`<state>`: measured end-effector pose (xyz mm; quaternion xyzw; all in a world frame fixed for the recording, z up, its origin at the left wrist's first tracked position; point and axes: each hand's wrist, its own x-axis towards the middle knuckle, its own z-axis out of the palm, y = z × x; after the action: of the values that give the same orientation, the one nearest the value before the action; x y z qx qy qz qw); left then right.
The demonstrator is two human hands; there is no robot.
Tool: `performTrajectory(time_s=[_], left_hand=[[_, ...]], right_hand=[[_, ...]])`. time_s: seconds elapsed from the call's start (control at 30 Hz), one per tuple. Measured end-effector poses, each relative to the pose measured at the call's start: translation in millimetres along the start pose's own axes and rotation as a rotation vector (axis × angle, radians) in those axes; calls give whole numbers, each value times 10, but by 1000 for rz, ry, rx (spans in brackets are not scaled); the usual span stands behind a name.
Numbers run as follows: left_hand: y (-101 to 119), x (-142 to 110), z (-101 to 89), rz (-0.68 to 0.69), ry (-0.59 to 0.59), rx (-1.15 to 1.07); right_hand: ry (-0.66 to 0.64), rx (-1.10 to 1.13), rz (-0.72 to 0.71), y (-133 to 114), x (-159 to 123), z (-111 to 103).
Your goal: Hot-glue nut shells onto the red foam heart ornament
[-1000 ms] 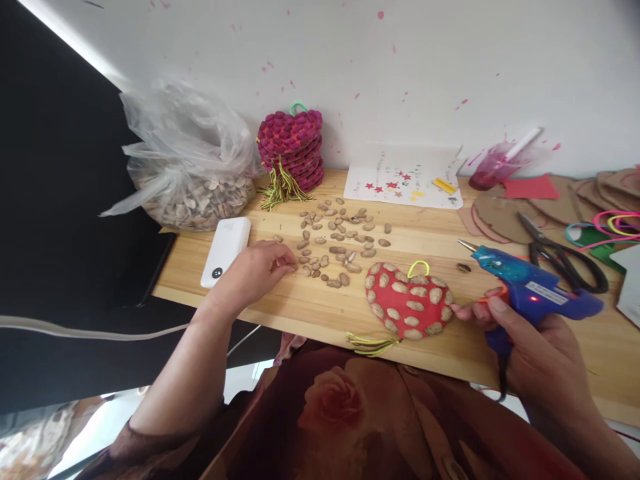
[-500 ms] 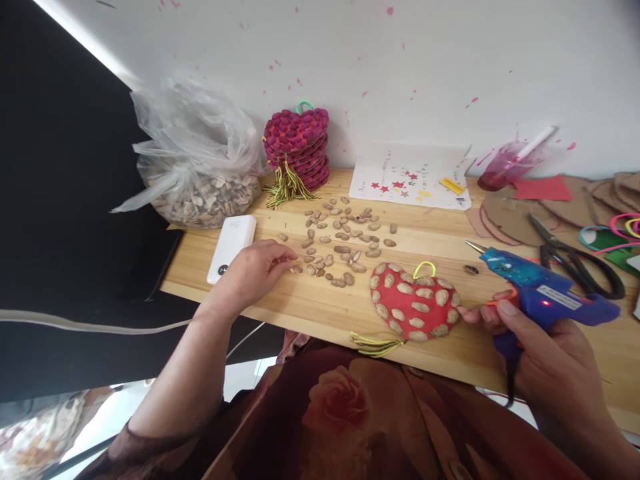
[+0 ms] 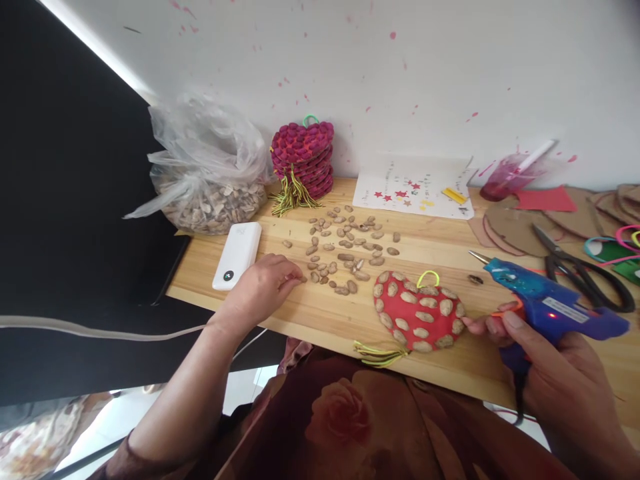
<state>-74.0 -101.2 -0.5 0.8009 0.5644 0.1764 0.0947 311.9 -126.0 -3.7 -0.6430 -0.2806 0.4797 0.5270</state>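
My left hand (image 3: 263, 288) is at the left edge of a spread of loose peanuts (image 3: 345, 257). Its thumb and forefinger are pinched together on a peanut, mostly hidden by the fingers. In my right hand (image 3: 555, 360) is a blue hot glue gun (image 3: 543, 293), its metal nozzle pointing left and a red light lit on its side. A finger of that hand touches the right edge of a red heart (image 3: 410, 307) with peanuts fixed across its face. The heart lies flat, with a yellow loop at its top and a yellow-green tassel (image 3: 381, 355) at its tip.
Along the wall stand a plastic bag of peanuts (image 3: 215, 200), a stack of purple hearts (image 3: 303, 157), a paper with stars (image 3: 380, 180) and a cup of pink liquid (image 3: 505, 180). A white power bank (image 3: 235, 257) lies left; black scissors (image 3: 575, 267) and cardboard pieces (image 3: 515, 223) lie right.
The whole view has shifted slightly, so things sit a little lower and to the right. My left fingers have closed on a peanut. The glue gun stays beside the heart.
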Motion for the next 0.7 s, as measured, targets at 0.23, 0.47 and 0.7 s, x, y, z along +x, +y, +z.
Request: performTrajectory(time_s=[0.23,0.47,0.7], left_hand=[[16,-9,1,14,-22,11],[255,64,-37,96,-21,-169],[854,504,150,380,-104,-144]], right_hand=[[-43,12,-36,56,15,-30],[-126,52,-114,119,58,-58],[-180,73,-194,156,74,-43]])
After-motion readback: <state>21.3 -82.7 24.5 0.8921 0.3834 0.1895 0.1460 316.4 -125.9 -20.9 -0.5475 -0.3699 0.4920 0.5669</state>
